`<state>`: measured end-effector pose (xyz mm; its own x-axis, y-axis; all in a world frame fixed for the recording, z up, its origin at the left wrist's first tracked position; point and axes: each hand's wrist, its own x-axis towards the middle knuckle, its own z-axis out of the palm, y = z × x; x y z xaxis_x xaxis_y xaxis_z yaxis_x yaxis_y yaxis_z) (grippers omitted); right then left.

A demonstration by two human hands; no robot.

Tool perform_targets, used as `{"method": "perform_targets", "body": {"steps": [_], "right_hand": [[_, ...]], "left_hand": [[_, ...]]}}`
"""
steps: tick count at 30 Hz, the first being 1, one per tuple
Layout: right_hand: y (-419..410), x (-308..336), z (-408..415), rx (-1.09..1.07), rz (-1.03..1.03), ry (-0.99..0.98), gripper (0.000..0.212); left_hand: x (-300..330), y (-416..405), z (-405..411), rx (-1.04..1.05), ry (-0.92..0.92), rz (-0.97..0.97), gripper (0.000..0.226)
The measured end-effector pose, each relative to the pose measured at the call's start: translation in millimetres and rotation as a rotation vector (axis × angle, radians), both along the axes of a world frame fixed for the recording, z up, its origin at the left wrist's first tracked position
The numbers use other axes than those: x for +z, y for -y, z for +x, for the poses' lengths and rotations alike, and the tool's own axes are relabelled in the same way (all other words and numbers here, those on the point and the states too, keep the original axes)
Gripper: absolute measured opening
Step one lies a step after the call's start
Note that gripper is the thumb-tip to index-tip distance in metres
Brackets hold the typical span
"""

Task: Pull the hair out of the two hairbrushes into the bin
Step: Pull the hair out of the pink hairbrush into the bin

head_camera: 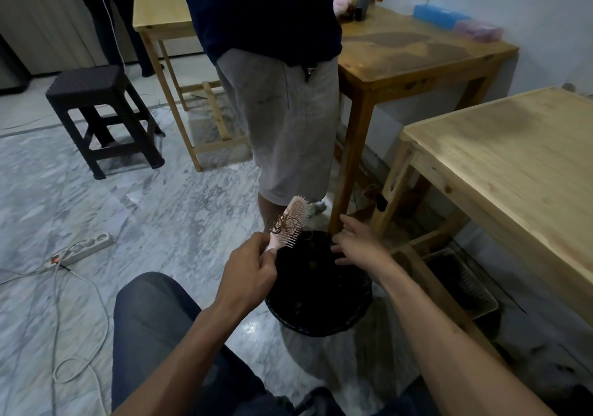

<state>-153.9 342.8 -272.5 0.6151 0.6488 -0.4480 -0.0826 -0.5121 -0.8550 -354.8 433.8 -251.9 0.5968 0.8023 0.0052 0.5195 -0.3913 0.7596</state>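
Marble-pattern floor, wooden tables at 1–3 o'clock, dark stool [102, 107] at 10 o'clock. Black bin [321, 306] sits on the floor at centre. Left hand [248, 271] grips the handle of a pink hairbrush [290, 226], held over the bin's 11 o'clock rim; a tangle of hair [287, 223] is in the bristles, so this brush is not cleaned. Right hand [356, 242] open, fingers spread, holding nothing, above the bin. Second brush not in view. A standing person [282, 120] is close behind the bin at 12 o'clock; power strip [86, 249] at 9 o'clock.
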Motion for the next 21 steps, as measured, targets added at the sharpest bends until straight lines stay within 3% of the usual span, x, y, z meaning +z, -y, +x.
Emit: {"method": "perform_targets", "body": {"steps": [4,6,12,17,21], "right_hand": [[-4.6,11.3,-6.4,0.076,0.188,-0.164,0.048],[-6.7,11.0,-8.8,0.114,0.19,-0.138,0.041],[1.2,3.7,5.4,-0.193,0.125,-0.093,0.008],[20.5,-6.3,18.4,-0.42,0.041,-0.146,0.01],[24.2,-13.1,16.5,-0.339,-0.001,-0.13,0.022]], "left_hand": [[-0.7,3.6,3.3,-0.014,-0.001,0.023,0.012],[0.4,6.2,4.3,-0.018,0.004,0.032,0.012],[2.5,1.1,0.8,0.004,-0.014,0.029,0.011],[7.5,-1.9,-0.5,0.09,0.044,-0.027,0.015],[11.8,1.5,2.6,0.07,0.039,-0.029,0.016]]}}
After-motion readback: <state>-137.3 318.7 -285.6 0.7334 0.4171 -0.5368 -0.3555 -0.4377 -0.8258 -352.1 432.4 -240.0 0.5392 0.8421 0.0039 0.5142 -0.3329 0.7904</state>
